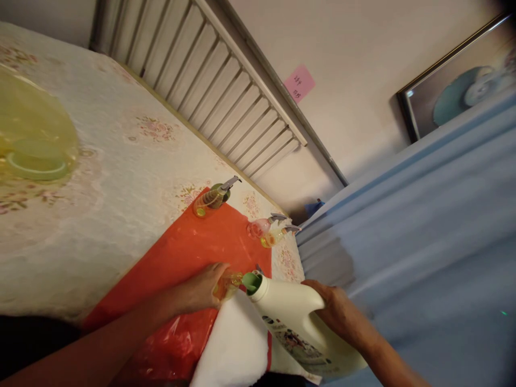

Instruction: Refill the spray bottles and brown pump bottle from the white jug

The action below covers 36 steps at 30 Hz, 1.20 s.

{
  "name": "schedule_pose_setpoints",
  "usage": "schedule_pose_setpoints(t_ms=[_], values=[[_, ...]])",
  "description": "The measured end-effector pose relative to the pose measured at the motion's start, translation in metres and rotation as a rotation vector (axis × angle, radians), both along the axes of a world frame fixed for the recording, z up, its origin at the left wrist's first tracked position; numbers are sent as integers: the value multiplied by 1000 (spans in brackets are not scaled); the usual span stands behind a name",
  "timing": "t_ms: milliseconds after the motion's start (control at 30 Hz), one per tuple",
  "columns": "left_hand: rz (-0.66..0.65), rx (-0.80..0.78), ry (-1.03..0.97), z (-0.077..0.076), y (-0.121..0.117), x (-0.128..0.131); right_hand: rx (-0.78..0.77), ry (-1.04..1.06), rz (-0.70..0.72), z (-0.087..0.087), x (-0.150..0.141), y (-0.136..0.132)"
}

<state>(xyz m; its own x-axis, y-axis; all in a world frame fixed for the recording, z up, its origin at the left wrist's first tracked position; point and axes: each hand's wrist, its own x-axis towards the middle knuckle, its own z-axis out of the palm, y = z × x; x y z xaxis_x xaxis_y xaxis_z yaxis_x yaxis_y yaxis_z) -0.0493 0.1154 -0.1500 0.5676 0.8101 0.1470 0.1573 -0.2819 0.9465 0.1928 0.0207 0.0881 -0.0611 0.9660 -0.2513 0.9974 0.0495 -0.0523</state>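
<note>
My right hand [336, 312] grips the body of a large white jug [294, 322] with a green spout [252, 281], tilted toward the left. My left hand [201, 290] is closed round a small clear yellow bottle [228, 285], held right at the jug's spout. Both hands work over a red plastic sheet [193, 252] spread on a floral-covered table [100, 215]. A white cloth [236, 344] lies under the jug.
Three small spray bottles lie on the sheet's far edge: an amber one [212, 198], a pink one [262, 226] and a yellow one [278, 234]. A yellow translucent bowl [32, 140] sits at far left. A radiator [209, 80] lines the wall; blue fabric [423, 242] fills the right.
</note>
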Motion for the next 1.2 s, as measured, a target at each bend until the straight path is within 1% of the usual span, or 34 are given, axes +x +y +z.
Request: schedule_pose_setpoints(t_ms=[500, 767, 1000, 1200], values=[[-6, 5, 29, -2, 2, 2, -10, -7, -11, 1, -2, 1], [-3, -7, 33, -9, 3, 3, 3, -1, -3, 0, 0, 1], [-11, 6, 14, -5, 2, 2, -11, 18, -14, 2, -2, 0], [-8, 21, 6, -7, 4, 3, 1, 1, 9, 2, -3, 1]])
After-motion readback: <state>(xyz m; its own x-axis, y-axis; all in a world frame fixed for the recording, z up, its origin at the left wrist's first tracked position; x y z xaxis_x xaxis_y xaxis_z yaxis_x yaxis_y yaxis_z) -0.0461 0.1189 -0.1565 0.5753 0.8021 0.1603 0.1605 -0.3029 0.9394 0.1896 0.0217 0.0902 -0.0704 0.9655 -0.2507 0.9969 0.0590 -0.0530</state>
